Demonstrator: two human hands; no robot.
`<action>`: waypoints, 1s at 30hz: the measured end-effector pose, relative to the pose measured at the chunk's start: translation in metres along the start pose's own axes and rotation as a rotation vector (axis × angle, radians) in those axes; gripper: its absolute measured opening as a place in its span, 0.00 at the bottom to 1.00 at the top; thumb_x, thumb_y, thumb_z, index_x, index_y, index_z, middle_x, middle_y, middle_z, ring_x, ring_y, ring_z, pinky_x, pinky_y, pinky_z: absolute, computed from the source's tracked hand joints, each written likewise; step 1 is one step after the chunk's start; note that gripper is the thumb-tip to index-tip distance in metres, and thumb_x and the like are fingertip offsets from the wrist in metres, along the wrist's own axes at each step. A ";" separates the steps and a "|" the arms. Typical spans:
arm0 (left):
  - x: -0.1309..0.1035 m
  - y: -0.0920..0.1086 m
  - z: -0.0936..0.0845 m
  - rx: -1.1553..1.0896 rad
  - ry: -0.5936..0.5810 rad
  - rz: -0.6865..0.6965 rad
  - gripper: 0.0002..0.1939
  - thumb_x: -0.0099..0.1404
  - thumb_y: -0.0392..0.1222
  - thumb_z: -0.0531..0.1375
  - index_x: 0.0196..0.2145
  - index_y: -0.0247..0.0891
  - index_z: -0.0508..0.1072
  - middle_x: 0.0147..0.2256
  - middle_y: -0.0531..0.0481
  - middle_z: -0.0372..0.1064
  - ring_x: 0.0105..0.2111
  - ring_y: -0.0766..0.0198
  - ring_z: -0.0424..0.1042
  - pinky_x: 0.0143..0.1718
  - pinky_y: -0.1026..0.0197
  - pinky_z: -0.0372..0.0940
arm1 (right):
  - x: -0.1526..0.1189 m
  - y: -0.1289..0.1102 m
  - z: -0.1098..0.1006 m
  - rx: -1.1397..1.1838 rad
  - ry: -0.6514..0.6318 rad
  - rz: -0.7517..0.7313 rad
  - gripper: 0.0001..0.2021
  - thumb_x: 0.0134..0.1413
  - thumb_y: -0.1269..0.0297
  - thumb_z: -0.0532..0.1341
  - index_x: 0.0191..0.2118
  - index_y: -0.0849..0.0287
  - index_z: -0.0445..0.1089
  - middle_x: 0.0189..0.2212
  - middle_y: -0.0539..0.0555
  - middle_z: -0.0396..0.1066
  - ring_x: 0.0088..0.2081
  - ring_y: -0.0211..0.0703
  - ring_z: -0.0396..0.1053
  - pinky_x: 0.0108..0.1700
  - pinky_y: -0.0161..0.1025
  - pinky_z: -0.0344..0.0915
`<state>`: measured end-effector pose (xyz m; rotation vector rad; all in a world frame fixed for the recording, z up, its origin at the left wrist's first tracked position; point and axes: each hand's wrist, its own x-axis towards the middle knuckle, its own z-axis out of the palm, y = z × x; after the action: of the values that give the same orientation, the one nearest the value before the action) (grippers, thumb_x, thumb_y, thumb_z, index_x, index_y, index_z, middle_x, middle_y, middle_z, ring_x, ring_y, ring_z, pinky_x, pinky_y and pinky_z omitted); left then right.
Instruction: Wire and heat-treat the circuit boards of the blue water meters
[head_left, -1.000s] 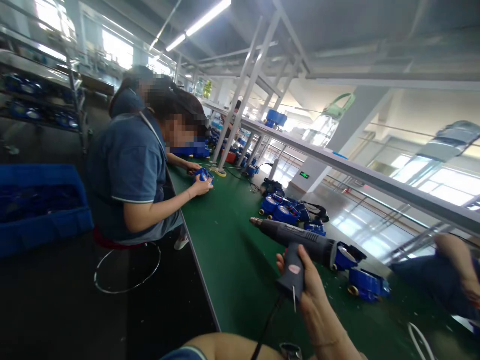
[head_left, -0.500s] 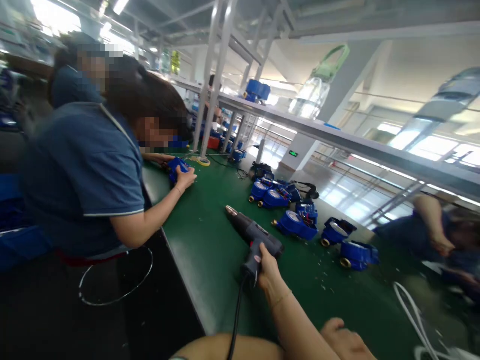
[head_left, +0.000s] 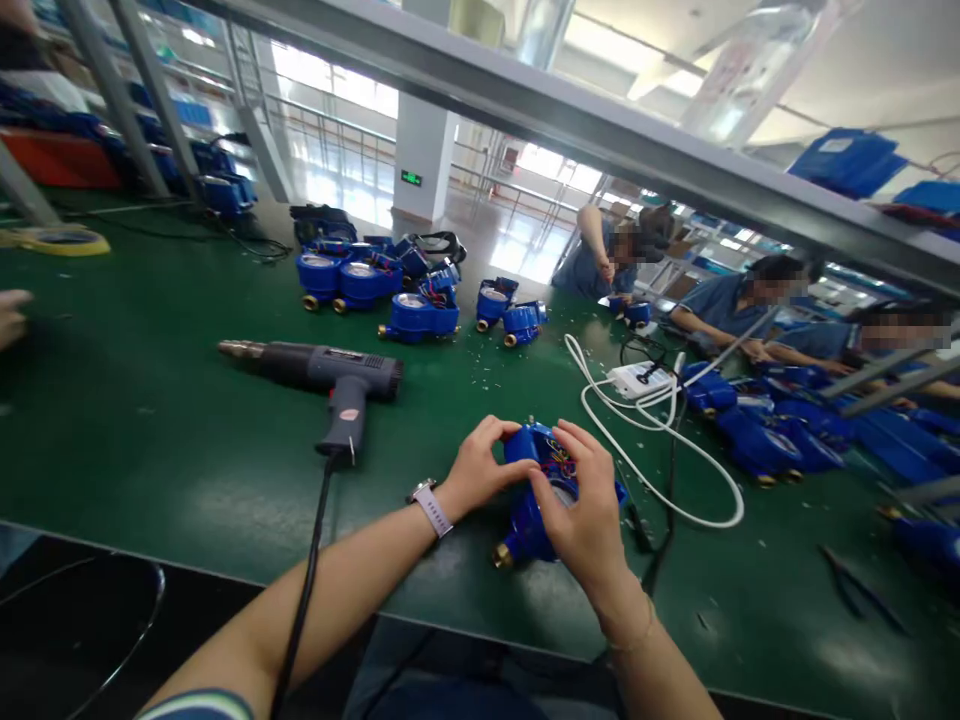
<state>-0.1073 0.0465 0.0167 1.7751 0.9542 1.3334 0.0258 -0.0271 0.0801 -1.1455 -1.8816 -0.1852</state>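
A blue water meter (head_left: 527, 528) with a brass fitting sits on the green bench in front of me, its casing open with thin coloured wires inside. My left hand (head_left: 487, 465), with a watch at the wrist, grips the meter's left upper side between thumb and fingers. From the right, my right hand (head_left: 585, 500) wraps around the same meter and partly covers its dial. Both thumbs come close together over the front. To the left, a dark grey heat gun (head_left: 330, 372) lies on its side, nozzle pointing left, untouched by either hand.
Several blue meters (head_left: 390, 285) stand along the bench's far side. A white cable and power strip (head_left: 641, 380) lie to the right, with pliers (head_left: 859, 590) nearer the edge. More meters (head_left: 772, 440) and co-workers (head_left: 720, 310) are beyond. A shelf (head_left: 480, 75) crosses above.
My right hand has let go of the heat gun, which now rests on the bench. Both hands are now on a blue water meter. The view has swung to the right.
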 end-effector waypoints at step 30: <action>0.001 0.000 -0.008 -0.180 -0.049 -0.217 0.22 0.53 0.50 0.66 0.41 0.34 0.72 0.35 0.47 0.72 0.35 0.59 0.69 0.40 0.58 0.65 | 0.005 0.054 -0.015 0.165 -0.286 0.384 0.05 0.59 0.69 0.60 0.31 0.58 0.71 0.28 0.51 0.74 0.31 0.43 0.71 0.34 0.37 0.61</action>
<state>-0.1146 0.0479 0.0191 1.5160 0.9397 1.1935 0.0758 -0.0015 0.0757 -1.4474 -1.8339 0.3588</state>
